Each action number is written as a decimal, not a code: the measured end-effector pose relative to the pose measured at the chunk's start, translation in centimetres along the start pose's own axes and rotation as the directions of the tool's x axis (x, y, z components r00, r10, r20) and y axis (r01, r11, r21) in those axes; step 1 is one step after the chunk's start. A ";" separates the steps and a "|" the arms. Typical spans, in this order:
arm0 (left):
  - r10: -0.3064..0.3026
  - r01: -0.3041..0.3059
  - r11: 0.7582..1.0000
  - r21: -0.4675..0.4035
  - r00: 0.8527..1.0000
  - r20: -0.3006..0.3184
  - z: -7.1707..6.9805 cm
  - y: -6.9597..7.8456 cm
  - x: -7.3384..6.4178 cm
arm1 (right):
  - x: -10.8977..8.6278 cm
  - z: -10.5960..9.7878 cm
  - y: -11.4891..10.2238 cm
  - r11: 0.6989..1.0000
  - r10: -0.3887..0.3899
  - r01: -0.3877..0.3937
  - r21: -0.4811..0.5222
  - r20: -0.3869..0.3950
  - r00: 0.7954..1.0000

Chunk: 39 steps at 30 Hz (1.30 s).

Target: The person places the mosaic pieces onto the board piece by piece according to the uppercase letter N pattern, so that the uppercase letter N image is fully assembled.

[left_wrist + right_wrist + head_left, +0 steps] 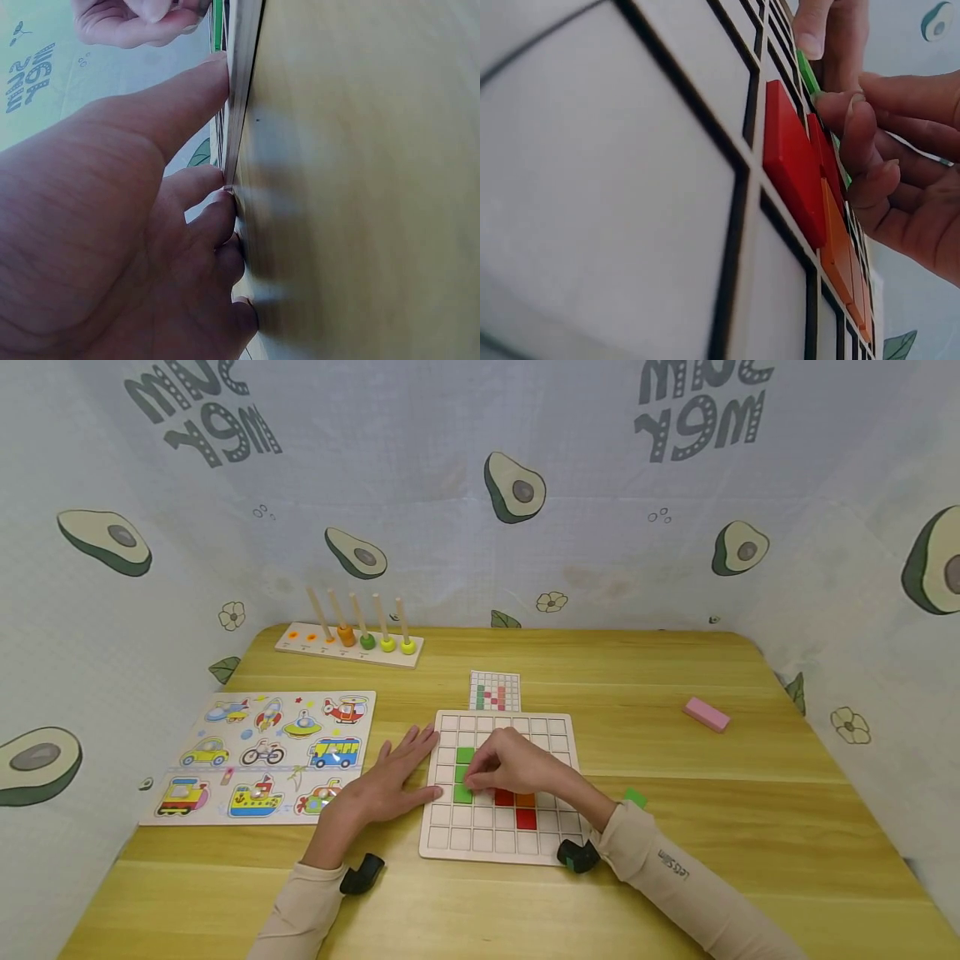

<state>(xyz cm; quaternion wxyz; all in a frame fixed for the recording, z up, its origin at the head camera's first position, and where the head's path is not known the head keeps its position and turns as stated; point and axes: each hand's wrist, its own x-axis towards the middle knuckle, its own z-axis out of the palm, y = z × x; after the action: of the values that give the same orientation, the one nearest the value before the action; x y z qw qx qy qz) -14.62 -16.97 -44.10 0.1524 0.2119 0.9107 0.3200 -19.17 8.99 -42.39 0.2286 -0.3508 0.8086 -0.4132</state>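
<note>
A pale wooden grid board (450,837) lies on the table with a column of green square tiles (464,755), plus red tiles (527,818) and an orange tile (527,800). My right hand (513,764) reaches over it, fingers bent and tips brought together at the lower green tile (805,73), partly hiding it. My left hand (390,785) lies spread beside the board's left side; in the left wrist view its thumb (199,86) and fingertips touch the board's edge (241,82). Above the board rests a small printed pattern card (495,692) with coloured squares.
A picture puzzle board (300,760) of vehicles lies to the left. Behind it stands a peg stand (348,647) with coloured beads. A pink block (707,714) sits on the right, and a loose green tile (635,797) is partly behind my right forearm.
</note>
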 end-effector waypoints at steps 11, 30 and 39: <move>-0.014 0.014 1.000 -0.003 1.000 0.007 -0.1 0.0 -0.2 | -0.9 -1.8 0.2 0.999 -0.033 0.033 -0.005 -0.041 0.999; 0.008 -0.008 0.999 -0.031 1.000 -0.008 0.1 -0.1 -0.3 | -7.4 -7.4 1.0 0.999 -0.025 0.025 0.040 -0.012 1.000; 0.004 -0.003 1.000 -0.019 1.000 0.009 0.0 -0.2 -0.1 | -11.7 -10.6 2.3 0.998 -0.060 0.060 0.013 0.009 0.998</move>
<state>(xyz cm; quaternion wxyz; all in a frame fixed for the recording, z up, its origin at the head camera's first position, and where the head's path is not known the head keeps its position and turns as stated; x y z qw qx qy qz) -14.63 -17.22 -44.21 0.1579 0.2135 0.9067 0.3278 -19.42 24.16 -37.53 0.2221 -0.3753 0.7942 -0.4233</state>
